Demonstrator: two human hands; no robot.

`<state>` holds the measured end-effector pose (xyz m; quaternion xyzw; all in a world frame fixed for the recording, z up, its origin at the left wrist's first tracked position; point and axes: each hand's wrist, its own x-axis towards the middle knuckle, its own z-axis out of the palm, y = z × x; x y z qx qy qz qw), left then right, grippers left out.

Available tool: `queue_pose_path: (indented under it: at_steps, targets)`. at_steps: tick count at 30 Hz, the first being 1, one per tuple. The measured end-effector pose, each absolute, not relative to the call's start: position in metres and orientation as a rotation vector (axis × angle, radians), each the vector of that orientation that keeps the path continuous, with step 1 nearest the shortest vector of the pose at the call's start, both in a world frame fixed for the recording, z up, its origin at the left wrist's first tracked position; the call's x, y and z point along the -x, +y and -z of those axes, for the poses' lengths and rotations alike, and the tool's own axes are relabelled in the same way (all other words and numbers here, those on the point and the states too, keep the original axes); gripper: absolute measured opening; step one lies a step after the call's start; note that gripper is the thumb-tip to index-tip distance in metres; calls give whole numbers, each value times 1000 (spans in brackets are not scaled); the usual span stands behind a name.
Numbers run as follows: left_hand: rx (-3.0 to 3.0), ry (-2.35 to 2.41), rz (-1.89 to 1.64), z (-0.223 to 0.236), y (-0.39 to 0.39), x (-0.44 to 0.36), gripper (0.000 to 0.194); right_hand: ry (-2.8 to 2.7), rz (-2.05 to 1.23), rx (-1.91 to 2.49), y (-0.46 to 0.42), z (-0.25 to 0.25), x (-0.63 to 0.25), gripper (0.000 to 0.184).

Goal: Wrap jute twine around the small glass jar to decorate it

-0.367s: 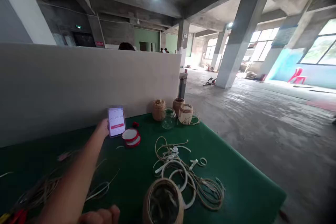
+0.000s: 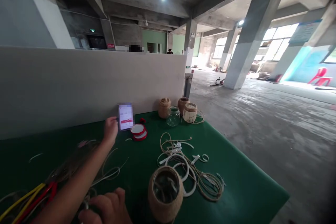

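Observation:
My left hand [image 2: 111,127] is stretched out beside a phone [image 2: 126,117] that stands upright against the white partition. The screen is lit, with a red bar on it. A narrow gap shows between my fingertips and its left edge. My right hand [image 2: 106,206] is low at the bottom edge, fingers curled in, with a small shiny bit by the thumb that I cannot make out. To its right stands a glass jar wrapped in twine [image 2: 178,206], its mouth open. Two red-rimmed tape rolls [image 2: 139,136] lie by the phone.
Behind the jar lie tangled twine [image 2: 210,189] and white rings [image 2: 193,185]. A clear glass jar [image 2: 173,117] and several wrapped jars [image 2: 164,107] stand at the back. Yellow- and red-handled tools [image 2: 34,199] lie at left. The partition [image 2: 91,84] borders the green table [image 2: 236,182].
My left hand has let go of the phone, which now stands by itself against the partition. My right hand has come further into view. The whole view has shifted slightly.

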<state>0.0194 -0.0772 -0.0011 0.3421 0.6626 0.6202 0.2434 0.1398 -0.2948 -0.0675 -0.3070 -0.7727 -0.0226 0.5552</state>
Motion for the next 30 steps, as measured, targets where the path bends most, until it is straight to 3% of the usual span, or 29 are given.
queue_pose_path:
  at_steps: [6, 10, 15, 19, 22, 26, 30]
  targets:
    - [-1462, 1673, -1264, 0, -204, -75, 20, -2040, 112, 148, -324, 20, -189, 17]
    - [-1722, 1766, -880, -4, -285, -101, 25, -2018, 44, 303, -357, 6, -225, 10]
    - [-1970, 1870, -622, 3, -358, -140, 34, -1541, -26, 444, -354, -35, -302, 20]
    - [-2145, 1914, -475, 14, -384, -180, 33, -1472, -265, 787, -319, -55, -348, 18]
    - [-2262, 2022, -340, 21, -384, -200, 27, -1780, -361, 856, -303, -54, -363, 20]
    - [-2427, 2046, -169, 29, -378, -210, 17, -2201, -267, 758, -299, -55, -365, 30]
    - [-2507, 2031, -168, 33, -376, -211, 25, -2480, -126, 725, -293, -63, -357, 29]
